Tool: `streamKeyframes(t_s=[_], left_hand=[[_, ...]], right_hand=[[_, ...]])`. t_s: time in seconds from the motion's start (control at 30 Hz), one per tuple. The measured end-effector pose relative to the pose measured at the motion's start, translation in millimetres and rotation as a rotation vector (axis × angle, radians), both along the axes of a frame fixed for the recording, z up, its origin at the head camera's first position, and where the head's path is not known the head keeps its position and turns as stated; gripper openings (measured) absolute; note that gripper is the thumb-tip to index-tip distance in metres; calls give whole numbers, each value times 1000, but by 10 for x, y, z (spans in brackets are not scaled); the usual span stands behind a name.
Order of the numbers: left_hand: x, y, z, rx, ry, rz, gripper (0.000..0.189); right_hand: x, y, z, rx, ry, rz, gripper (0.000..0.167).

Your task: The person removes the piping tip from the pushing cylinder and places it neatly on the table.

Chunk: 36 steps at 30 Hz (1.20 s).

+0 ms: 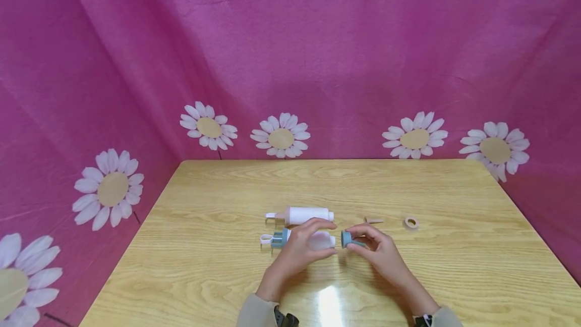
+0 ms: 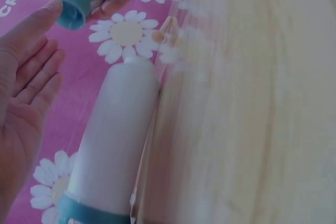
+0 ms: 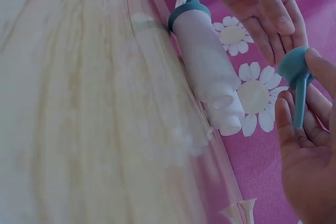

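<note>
My right hand (image 1: 383, 254) pinches a small teal funnel (image 1: 347, 239) between thumb and fingers, its spout pointing back toward the palm. In the right wrist view the funnel (image 3: 295, 66) shows its wide cup and narrow stem. My left hand (image 1: 299, 249) is spread with thumb and fingers apart, near the funnel's cup. Beyond this hand a white bottle (image 1: 321, 240) with a teal end and a pale loop lies on its side, partly hidden by the fingers. The left wrist view shows that bottle (image 2: 115, 129) apart from the left palm.
A second white bottle (image 1: 308, 215) with a pinkish end lies parallel, just behind the first. Farther right are a small pinkish funnel (image 1: 374, 220) and a pinkish ring (image 1: 411, 223). All lie on a wooden table (image 1: 204, 266) before a pink flowered cloth (image 1: 345, 64).
</note>
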State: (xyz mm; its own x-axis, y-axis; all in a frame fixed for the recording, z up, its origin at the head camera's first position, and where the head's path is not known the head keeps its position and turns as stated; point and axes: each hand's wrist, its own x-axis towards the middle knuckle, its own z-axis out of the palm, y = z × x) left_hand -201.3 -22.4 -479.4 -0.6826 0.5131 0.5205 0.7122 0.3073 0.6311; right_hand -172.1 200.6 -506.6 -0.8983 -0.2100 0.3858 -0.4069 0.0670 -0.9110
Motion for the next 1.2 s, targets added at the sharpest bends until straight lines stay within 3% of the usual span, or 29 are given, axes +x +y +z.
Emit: streamKeyframes(t_s=[0.13,0.4,0.63,0.93,1.2], left_hand=[[-7,52,-1,-7,6,-35,45],[-4,103,4,-33,-69,-66,39],[-6,122,2,-19,-31,-52,38],[-18,113,19,20,-36,-11,38],[-17,107,20,49,5,-5,37]], right_hand=[[9,-10,15,0,1,-2,27],[22,-17,31,24,-22,7,27],[44,19,42,8,-58,22,28],[67,147,40,89,-223,-95,27],[57,159,21,101,-238,-77,23]])
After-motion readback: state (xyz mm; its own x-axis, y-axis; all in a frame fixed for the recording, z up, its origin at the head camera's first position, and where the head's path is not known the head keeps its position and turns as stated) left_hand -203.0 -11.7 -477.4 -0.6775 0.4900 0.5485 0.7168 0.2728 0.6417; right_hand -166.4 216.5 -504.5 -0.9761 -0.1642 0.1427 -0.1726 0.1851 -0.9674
